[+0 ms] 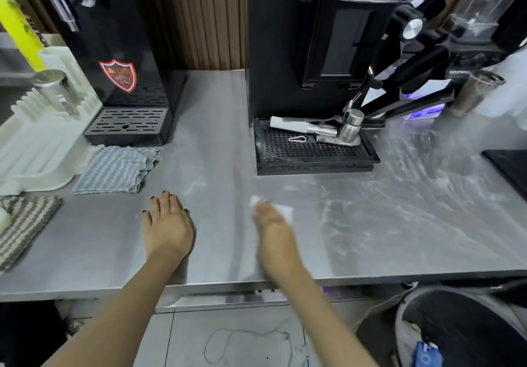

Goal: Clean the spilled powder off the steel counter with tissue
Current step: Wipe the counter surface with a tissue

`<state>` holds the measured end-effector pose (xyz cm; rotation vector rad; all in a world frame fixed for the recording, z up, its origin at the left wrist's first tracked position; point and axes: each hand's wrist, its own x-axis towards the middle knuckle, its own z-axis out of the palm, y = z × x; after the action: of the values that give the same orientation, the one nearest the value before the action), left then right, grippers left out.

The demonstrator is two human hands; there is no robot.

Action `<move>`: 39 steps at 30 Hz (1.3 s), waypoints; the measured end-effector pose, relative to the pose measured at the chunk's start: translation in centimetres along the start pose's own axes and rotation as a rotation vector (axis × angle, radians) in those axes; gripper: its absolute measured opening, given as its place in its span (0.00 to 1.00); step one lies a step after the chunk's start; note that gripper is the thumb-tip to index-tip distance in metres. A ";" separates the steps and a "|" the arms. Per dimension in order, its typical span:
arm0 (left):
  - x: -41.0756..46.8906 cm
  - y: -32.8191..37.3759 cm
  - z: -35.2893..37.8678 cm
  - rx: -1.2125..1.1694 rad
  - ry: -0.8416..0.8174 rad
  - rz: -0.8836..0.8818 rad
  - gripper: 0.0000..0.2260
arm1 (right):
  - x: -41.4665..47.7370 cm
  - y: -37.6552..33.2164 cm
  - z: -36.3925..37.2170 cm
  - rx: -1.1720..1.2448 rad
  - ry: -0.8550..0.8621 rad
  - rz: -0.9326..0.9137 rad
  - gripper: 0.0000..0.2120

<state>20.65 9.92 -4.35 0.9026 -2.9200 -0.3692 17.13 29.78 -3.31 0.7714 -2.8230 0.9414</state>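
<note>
The steel counter (216, 150) fills the middle of the view. White powder (405, 184) lies smeared in streaks over its right half, from the black drip tray towards the right edge. My right hand (272, 221) presses a crumpled white tissue (286, 209) flat on the counter near the middle; the hand is blurred. My left hand (168, 224) rests flat on the counter to the left, palm down, fingers together, holding nothing.
A black machine with a perforated drip tray (313, 150) holding metal tools stands behind. Another black machine (114, 53) is at the back left, with folded striped cloths (117, 170) in front. A bin (467, 329) stands below the counter's right front.
</note>
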 end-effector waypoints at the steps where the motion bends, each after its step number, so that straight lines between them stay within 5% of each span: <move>1: -0.1 0.2 0.0 -0.004 -0.014 0.069 0.22 | -0.8 -1.2 1.4 -0.062 -0.096 -0.196 0.20; 4: -0.6 1.6 0.4 0.023 -0.051 0.260 0.22 | -3.3 -2.4 2.4 0.029 -0.165 -0.090 0.25; 12: -0.8 5.1 1.5 0.105 -0.081 0.239 0.25 | -3.2 8.5 -3.4 -0.156 0.136 0.095 0.20; 17: -0.4 4.7 1.7 0.103 -0.063 0.271 0.24 | -0.9 10.2 -5.8 -0.217 0.150 0.255 0.11; 19: -0.4 4.8 1.7 0.094 -0.066 0.273 0.24 | 0.4 6.9 -4.5 -0.006 0.050 0.163 0.18; 23: -0.3 4.8 1.6 0.083 -0.072 0.263 0.24 | -1.9 2.7 -0.8 -0.097 -0.164 -0.156 0.30; 28: -0.4 4.9 1.5 0.075 -0.071 0.263 0.24 | -3.7 7.5 -2.8 -0.028 -0.016 -0.042 0.27; 31: -0.2 4.8 1.5 0.084 -0.068 0.263 0.23 | -3.0 11.7 -7.2 -0.008 0.096 0.263 0.23; 34: -0.4 6.0 1.3 0.032 -0.053 0.162 0.22 | -2.9 12.8 -8.8 0.080 0.156 0.315 0.21; 39: -1.3 11.5 2.3 -0.003 -0.069 0.173 0.20 | -6.4 8.3 -3.9 -0.073 -0.176 -0.139 0.29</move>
<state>15.16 20.30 -3.71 0.6429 -3.0292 -0.3999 18.40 40.56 -6.04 1.0741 -2.8842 0.7819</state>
